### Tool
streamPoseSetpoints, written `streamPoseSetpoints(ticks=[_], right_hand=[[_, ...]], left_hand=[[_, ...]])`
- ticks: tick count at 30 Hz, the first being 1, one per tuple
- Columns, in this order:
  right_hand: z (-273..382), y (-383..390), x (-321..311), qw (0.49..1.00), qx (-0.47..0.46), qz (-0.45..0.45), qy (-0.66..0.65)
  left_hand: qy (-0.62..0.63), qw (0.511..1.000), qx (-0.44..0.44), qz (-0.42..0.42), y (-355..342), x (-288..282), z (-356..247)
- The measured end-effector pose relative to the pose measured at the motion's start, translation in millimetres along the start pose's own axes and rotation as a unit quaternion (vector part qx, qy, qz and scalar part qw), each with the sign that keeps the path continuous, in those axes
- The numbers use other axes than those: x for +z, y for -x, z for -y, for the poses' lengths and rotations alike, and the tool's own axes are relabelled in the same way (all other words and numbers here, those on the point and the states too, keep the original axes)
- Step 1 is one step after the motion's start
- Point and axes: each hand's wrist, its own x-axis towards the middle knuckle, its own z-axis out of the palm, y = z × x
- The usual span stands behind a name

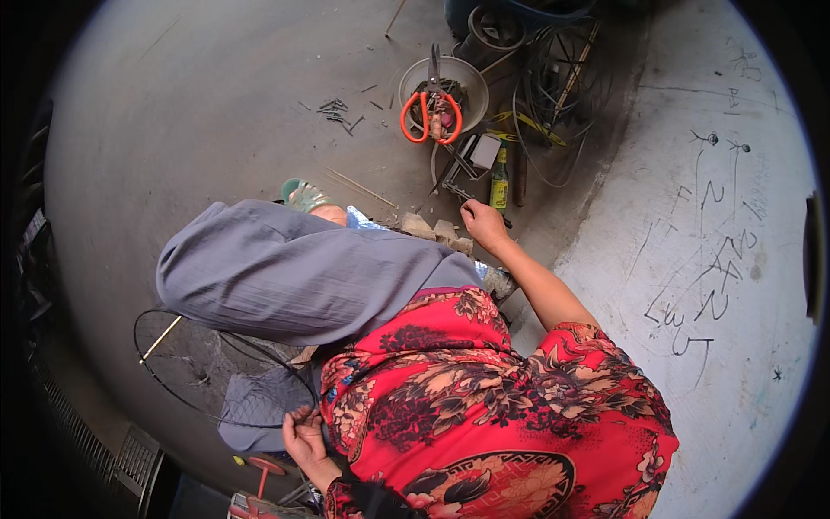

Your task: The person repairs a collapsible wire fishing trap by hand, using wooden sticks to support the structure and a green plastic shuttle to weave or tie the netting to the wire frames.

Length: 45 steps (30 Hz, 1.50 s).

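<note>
My left hand (303, 437) grips the rim of a black hoop with netting (207, 376), low beside my grey-trousered leg (285, 259). My right hand (484, 225) reaches out with curled fingers on a slim metal tool (454, 186) with a dark end, just left of a green bottle (500, 195). Above it, orange-handled scissors (415, 128) lie across a round bowl (471, 95) of small dark pieces. A small pale box (484, 151) is next to the bottle. A thin pale stick (160, 339) crosses the hoop.
Dark short pieces (333, 112) and thin sticks (359, 184) lie on the floor. Coiled strands (562, 86), a bucket (480, 39) and a blue tub (458, 9) are at the back. A pale marked wall or slab (657, 216) runs along my right. Wooden blocks (419, 227) are by my foot.
</note>
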Motion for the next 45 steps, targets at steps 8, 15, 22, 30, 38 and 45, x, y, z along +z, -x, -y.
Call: streamPoseSetpoints(ticks=[8, 15, 22, 30, 38, 45], right_hand=[[81, -60, 6, 0.992, -0.115, 0.033, 0.039], [189, -49, -9, 0.965, -0.102, 0.101, -0.221], [394, 8, -61, 0.921, -0.300, -0.012, -0.248], [519, 55, -75, 0.729, -0.665, -0.138, 0.092], [589, 33, -15, 0.763, -0.587, 0.001, 0.270], [585, 31, -29, 0.769, -0.549, 0.016, 0.326]], left_hand=[[-0.031, 0.998, 0.056, -0.014, -81, 43, 42], [-0.035, 0.994, 0.083, -0.055, -10, 14, 10], [-0.025, 0.993, 0.106, -0.051, -16, 23, 35], [-0.005, 0.978, 0.198, 0.065, -51, 95, 62], [-0.089, 0.976, 0.181, 0.080, -14, 107, 74], [-0.192, 0.934, 0.273, -0.127, -53, -102, -9]])
